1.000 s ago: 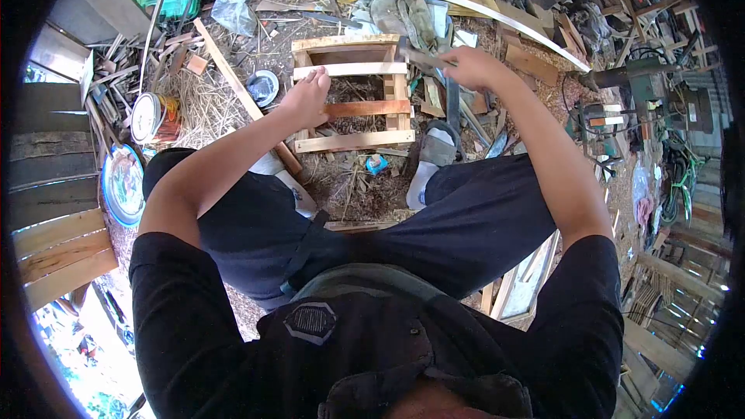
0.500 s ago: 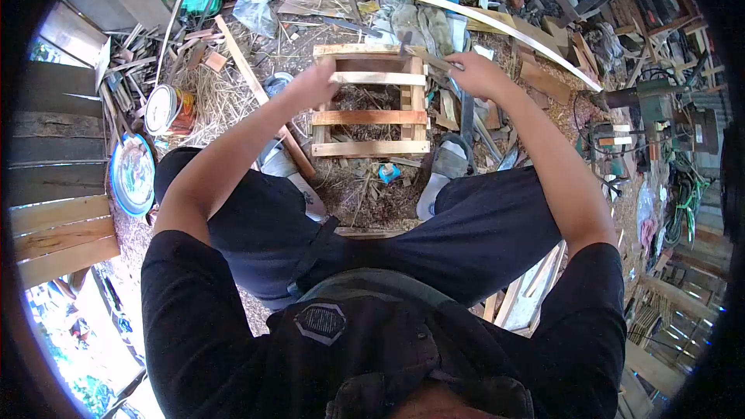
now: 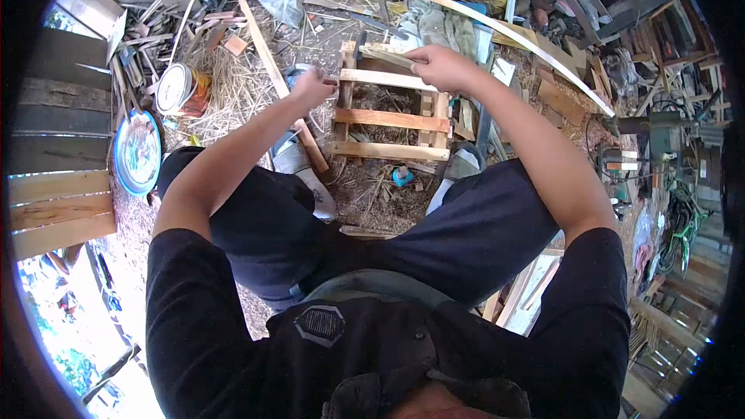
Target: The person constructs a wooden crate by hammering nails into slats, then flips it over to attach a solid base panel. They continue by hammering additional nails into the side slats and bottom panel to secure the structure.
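Wooden slatted frame; slim-handled hammer in right grip.

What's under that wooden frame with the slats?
Through the gaps in the wooden frame, brown ground scattered with bits shows. Whatever lies directly beneath its slats is covered, and the hammer and right hand block part of the far end.

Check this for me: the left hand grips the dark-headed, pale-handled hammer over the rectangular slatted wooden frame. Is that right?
Not quite: the head view shows the right hand gripping the dark-headed, pale-handled hammer over the rectangular slatted wooden frame.
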Demonstrator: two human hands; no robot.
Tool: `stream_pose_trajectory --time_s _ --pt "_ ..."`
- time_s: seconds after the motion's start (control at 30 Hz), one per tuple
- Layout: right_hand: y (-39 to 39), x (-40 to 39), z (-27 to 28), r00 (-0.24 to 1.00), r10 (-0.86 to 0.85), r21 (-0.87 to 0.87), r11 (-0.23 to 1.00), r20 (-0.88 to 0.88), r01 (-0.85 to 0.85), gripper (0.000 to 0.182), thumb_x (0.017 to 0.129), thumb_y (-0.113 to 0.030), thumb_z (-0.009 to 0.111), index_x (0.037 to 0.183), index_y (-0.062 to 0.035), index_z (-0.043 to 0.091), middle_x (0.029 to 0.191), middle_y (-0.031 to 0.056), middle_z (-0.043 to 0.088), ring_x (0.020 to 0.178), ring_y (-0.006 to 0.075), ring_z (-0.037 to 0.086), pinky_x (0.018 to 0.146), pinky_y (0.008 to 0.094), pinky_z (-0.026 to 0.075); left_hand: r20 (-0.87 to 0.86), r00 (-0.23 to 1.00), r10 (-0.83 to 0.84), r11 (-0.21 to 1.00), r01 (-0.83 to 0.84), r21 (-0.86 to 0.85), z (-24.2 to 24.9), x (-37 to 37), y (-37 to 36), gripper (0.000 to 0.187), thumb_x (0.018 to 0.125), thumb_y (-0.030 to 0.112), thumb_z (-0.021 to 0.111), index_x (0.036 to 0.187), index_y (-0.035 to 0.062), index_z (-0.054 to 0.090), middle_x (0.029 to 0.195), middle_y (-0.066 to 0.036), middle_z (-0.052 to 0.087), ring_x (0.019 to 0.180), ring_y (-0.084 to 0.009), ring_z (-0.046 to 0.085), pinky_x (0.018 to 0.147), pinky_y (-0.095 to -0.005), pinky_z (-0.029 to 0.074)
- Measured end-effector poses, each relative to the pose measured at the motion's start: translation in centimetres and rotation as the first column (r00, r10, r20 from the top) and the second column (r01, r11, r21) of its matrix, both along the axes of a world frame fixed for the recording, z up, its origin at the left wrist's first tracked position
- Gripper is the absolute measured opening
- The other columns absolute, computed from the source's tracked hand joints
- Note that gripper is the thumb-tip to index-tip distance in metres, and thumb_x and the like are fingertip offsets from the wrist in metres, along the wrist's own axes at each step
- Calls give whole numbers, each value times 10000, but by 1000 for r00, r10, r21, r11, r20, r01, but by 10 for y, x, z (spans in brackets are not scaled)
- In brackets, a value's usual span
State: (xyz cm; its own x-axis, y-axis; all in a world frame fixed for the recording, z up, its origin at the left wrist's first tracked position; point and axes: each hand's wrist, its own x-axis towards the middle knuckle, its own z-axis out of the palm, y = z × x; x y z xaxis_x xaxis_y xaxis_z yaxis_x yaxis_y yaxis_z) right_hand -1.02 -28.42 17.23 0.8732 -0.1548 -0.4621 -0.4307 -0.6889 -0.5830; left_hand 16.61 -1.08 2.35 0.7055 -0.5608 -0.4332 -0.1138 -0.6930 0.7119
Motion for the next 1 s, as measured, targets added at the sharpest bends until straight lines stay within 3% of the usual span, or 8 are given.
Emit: stream_pose_trajectory --time_s 0.17,0.3,0.4,0.43,0.63,0.77,0.93,1.0 --pt "10 21 14 996 1 30 1000 -89 2 528 970 -204 544 1487 -122 609 755 56 655 533 165 565 507 359 508 51 999 -7 998 4 56 27 -9 -1 366 869 164 827 1068 -43 599 1080 -147 752 1017 -212 698 823 -373 543" --pt "11 28 4 989 53 -1 999 -136 -53 545 969 -179 520 1508 -136 595 734 67 648 525 163 560 487 362 496 -73 997 36 994 -43 -102 7 1 1 276 859 42 812 1017 -31 597 1058 -113 757 957 -158 700 748 -310 557" --pt "17 28 23 989 -3 33 999 -147 8 536 975 -167 515 1503 -133 600 724 65 639 509 167 549 475 376 495 -85 995 45 995 -52 -86 13 -1 1 269 865 42 805 1027 -33 604 1051 -114 754 939 -151 695 746 -314 558" --pt "17 30 21 992 1 8 1000 -130 0 524 983 -172 531 1499 -125 602 722 60 634 502 166 543 464 381 493 -134 990 35 992 -50 -115 4 3 2 415 839 65 781 1189 -61 597 1109 -123 768 969 -209 723 806 -342 577" --pt "21 29 19 987 20 40 999 -161 -14 492 1030 -212 545 1517 -153 588 766 27 607 501 113 506 450 315 450 -123 991 53 998 -57 -36 38 -8 0 382 849 48 774 1165 -68 594 1080 -132 754 969 -190 710 760 -326 577" --pt "25 30 14 992 22 12 1000 -123 -20 495 1028 -213 549 1517 -144 586 756 24 600 509 112 507 452 314 441 -179 984 27 990 -51 -131 1 4 1 378 857 46 771 1163 -71 583 1099 -140 748 957 -193 708 751 -324 574" --pt "23 29 12 990 13 76 997 -142 -2 511 1021 -223 567 1521 -116 576 754 13 584 531 104 502 460 304 425 -98 994 48 998 -51 -29 39 -10 -2 279 879 0 764 1101 -47 602 1081 -123 741 980 -186 714 812 -310 574" --pt "23 28 6 989 23 50 999 -147 -15 512 1018 -226 574 1517 -112 579 761 12 590 533 102 497 463 303 423 -129 991 47 996 -56 -72 10 -1 -1 265 884 -11 750 1100 -46 601 1087 -124 735 986 -193 717 815 -312 581"
